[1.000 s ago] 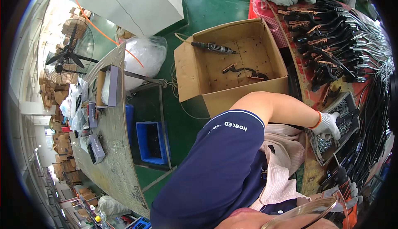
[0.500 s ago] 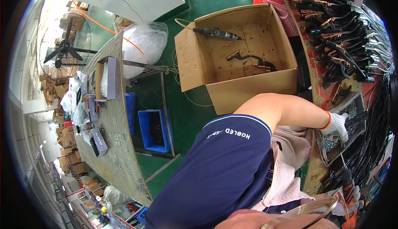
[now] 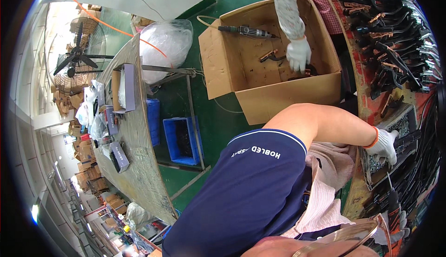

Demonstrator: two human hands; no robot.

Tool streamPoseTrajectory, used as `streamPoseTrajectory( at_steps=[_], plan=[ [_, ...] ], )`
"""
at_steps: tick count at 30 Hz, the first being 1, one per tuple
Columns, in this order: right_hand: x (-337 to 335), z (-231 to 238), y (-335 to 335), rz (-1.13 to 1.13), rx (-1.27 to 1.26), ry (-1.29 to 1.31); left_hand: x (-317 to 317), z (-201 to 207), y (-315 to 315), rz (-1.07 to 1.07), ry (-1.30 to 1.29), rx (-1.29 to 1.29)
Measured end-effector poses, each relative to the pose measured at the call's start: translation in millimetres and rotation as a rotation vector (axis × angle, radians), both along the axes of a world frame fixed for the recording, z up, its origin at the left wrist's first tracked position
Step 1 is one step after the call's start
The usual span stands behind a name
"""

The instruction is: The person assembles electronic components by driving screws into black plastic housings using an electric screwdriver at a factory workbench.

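My left hand (image 3: 384, 146), in a white glove with an orange cuff, reaches into a tray (image 3: 367, 175) of small metal screws (image 3: 402, 127). Its fingers are apart among the screws, and I make out nothing held in them. At the lower right, my gloved right hand (image 3: 403, 223) is wrapped round a black-and-orange power screwdriver (image 3: 395, 208). The screwdriver's thin bit points up toward the tray. A black bar-shaped piece (image 3: 409, 138) lies across the tray beside my left hand. Close by is a black clamp with copper-coloured jaws (image 3: 390, 104).
A co-worker's gloved hand (image 3: 298, 55) reaches into an open cardboard box (image 3: 288, 94) holding a grey air tool (image 3: 251, 32) and clamp pieces. Many black clamps (image 3: 385, 48) and cables crowd the bench (image 3: 355, 66). Leftward are a table (image 3: 144, 164), blue crate (image 3: 182, 138) and fan (image 3: 76, 59).
A co-worker's arm has come from the top into the cardboard box, its hand at the clamp piece there. My left hand stays in the screw tray; the view has shifted slightly.
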State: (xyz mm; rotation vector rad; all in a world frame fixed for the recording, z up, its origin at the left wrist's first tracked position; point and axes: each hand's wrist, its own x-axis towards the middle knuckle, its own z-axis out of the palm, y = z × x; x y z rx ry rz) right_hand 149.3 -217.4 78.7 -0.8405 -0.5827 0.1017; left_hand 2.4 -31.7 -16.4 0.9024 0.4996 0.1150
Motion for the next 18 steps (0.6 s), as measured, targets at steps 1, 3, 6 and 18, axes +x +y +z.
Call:
streamPoseTrajectory(
  at_steps=[1, 3, 6, 18],
  plan=[
    [-4.4, -3.3, 5.3, -0.095, -0.01, -0.059, 0.7, -1.5, 0.4, -0.01, -0.015, -0.002],
    [-17.8, -2.6, 21.3, -0.194, -0.027, -0.116, 2.2, -1.8, -0.1, -0.015, -0.014, -0.011],
    [-30.6, 8.0, 35.4, -0.269, 0.075, -0.05, -2.7, 4.9, 1.3, -0.031, 0.001, -0.015],
    [-25.9, -0.3, 10.4, -0.268, -0.126, 0.148, -16.7, 24.3, 6.7, -0.014, 0.024, -0.052]
  ],
)
